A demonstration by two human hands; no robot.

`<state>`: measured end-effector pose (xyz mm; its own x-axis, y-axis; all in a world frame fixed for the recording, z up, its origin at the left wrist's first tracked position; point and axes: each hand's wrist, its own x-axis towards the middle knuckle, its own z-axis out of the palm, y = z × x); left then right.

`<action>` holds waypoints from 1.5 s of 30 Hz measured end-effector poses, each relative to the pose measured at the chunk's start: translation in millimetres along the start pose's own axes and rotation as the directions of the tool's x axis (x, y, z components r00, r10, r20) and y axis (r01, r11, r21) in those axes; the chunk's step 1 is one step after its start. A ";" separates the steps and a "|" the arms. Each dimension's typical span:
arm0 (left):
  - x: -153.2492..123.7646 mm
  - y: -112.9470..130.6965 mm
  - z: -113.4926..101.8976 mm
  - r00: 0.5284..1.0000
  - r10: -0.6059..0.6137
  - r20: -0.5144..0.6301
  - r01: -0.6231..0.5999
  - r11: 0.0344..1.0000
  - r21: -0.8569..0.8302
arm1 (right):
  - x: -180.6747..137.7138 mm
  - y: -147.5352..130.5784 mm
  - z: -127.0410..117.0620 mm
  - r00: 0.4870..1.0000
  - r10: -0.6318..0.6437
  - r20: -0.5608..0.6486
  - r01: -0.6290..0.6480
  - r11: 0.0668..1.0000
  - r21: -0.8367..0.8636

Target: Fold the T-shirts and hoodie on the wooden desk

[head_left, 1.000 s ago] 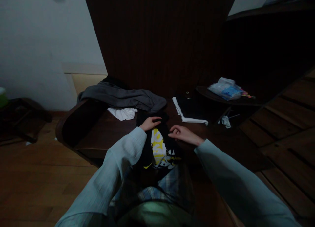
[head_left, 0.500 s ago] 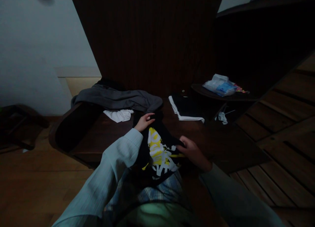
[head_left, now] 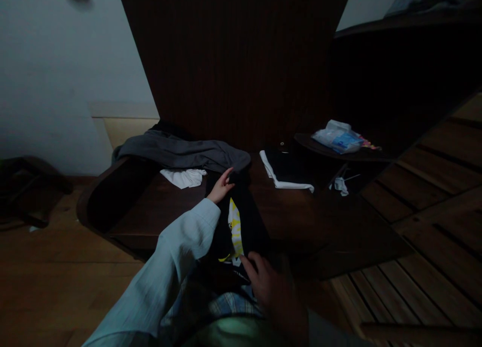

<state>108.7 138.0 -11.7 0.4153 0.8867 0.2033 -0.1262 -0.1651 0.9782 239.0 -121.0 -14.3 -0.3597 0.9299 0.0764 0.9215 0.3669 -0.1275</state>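
A black T-shirt with a yellow and white print (head_left: 241,226) lies lengthwise on the dark wooden table (head_left: 158,206), folded narrow so only a strip of print shows. My left hand (head_left: 221,186) rests at its far end, fingers stretched flat on the cloth. My right hand (head_left: 271,293) is low and close to me, fingers curled at the near end of the shirt; whether it grips the cloth is lost in the dark.
A grey garment (head_left: 181,153) and a white cloth (head_left: 184,177) lie at the table's back left. A folded black and white piece (head_left: 286,172) sits at the back right. A plastic bag (head_left: 337,137) rests on a small side surface. Wooden floor surrounds everything.
My right hand has pulled back from the shirt's middle toward me. The shirt's right side is folded over, hiding most of the print. My left hand has stayed at the far end.
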 end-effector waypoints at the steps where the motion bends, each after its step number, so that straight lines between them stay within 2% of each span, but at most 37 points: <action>1: 0.3 0.1 0.6 1.000 0.011 -0.003 -0.011 1.000 0.012 | 0.7 -1.8 3.3 1.000 0.003 0.024 -0.004 1.000 0.004; 5: 1.7 0.0 1.1 0.999 0.027 -0.028 -0.027 0.999 0.021 | 3.1 -0.3 5.3 0.993 0.050 0.106 -0.059 0.994 0.089; 7: 2.4 -0.2 -0.1 1.000 0.011 -0.024 -0.011 1.000 0.019 | 2.6 0.7 -0.9 0.994 0.036 0.103 -0.054 0.983 0.176; 9: 3.2 -0.4 -1.3 1.000 -0.002 -0.016 0.002 1.000 0.030 | 4.7 2.0 -12.7 0.996 -0.057 0.067 0.033 0.947 0.319; 11: 3.8 -0.4 -1.5 1.000 -0.008 -0.021 0.009 0.998 0.059 | 14.9 6.6 -28.5 0.985 -0.173 0.007 0.148 0.865 0.480; 13: 3.7 0.4 -0.1 0.999 0.012 -0.045 -0.006 0.991 0.134 | 37.7 17.5 -44.0 0.979 -0.193 -0.068 0.197 0.796 0.573; 15: 1.9 2.9 2.2 0.993 0.089 -0.076 -0.062 0.949 0.308 | 71.7 34.2 -53.2 0.976 -0.096 -0.198 0.189 0.827 0.530; 17: -2.4 7.6 3.3 0.969 0.224 -0.100 -0.137 0.831 0.539 | 109.6 52.6 -52.7 0.943 -0.055 -0.329 0.201 0.882 0.427; 18: -5.7 10.4 2.9 0.953 0.286 -0.097 -0.159 0.748 0.644 | 126.9 60.6 -48.8 0.937 -0.068 -0.342 0.200 0.908 0.368; 20: -15.0 16.1 -0.4 0.940 0.337 -0.045 -0.172 0.587 0.791 | 153.0 72.0 -36.5 0.959 -0.082 -0.272 0.157 0.950 0.269; 21: -20.8 18.4 -3.1 0.947 0.321 0.001 -0.177 0.520 0.836 | 160.9 75.0 -29.6 0.973 -0.074 -0.221 0.125 0.965 0.229; 25: -45.1 21.1 -14.7 0.969 0.161 0.188 -0.233 0.332 0.914 | 167.1 75.6 -14.1 0.993 -0.050 -0.108 0.062 0.992 0.113; 29: -55.1 17.4 -16.7 0.976 0.086 0.202 -0.218 0.250 0.943 | 171.5 68.8 -22.4 0.992 -0.026 -0.127 0.031 0.999 0.043; 31: -52.9 16.4 -15.9 0.977 0.063 0.203 -0.212 0.256 0.943 | 180.3 63.9 -27.3 0.986 0.048 -0.162 -0.048 0.999 0.006; 33: -48.8 17.4 -17.2 0.975 0.070 0.209 -0.221 0.304 0.927 | 190.1 59.8 -28.7 0.967 0.137 -0.213 -0.143 0.990 -0.013; 34: -46.9 18.9 -19.1 0.978 0.097 0.186 -0.208 0.327 0.922 | 194.4 58.7 -27.8 0.957 0.160 -0.242 -0.167 0.986 -0.010; 36: -44.4 22.9 -24.6 0.981 0.189 0.043 -0.106 0.335 0.936 | 200.5 59.8 -23.7 0.942 0.143 -0.303 -0.148 0.989 0.009; 39: -45.3 29.1 -32.3 0.923 0.288 -0.255 0.178 0.267 0.947 | 203.7 68.3 -15.4 0.945 0.095 -0.313 -0.083 0.995 0.053; 42: -49.4 32.6 -33.6 0.901 0.215 -0.378 0.327 0.238 0.915 | 201.8 80.0 -11.3 0.959 0.113 -0.260 -0.075 0.985 0.153; 44: -50.6 34.0 -32.5 0.902 0.135 -0.410 0.363 0.276 0.890 | 199.2 88.4 -13.5 0.929 0.203 -0.308 -0.136 0.964 0.227; 45: -49.8 34.8 -32.5 0.901 0.092 -0.424 0.380 0.305 0.873 | 197.9 93.0 -15.9 0.898 0.282 -0.339 -0.194 0.943 0.269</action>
<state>54.3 102.1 10.8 -0.0190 0.9669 0.2545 0.9059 -0.0910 0.4135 255.8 96.7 4.7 -0.0138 0.9299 0.3675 0.8997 0.1719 -0.4013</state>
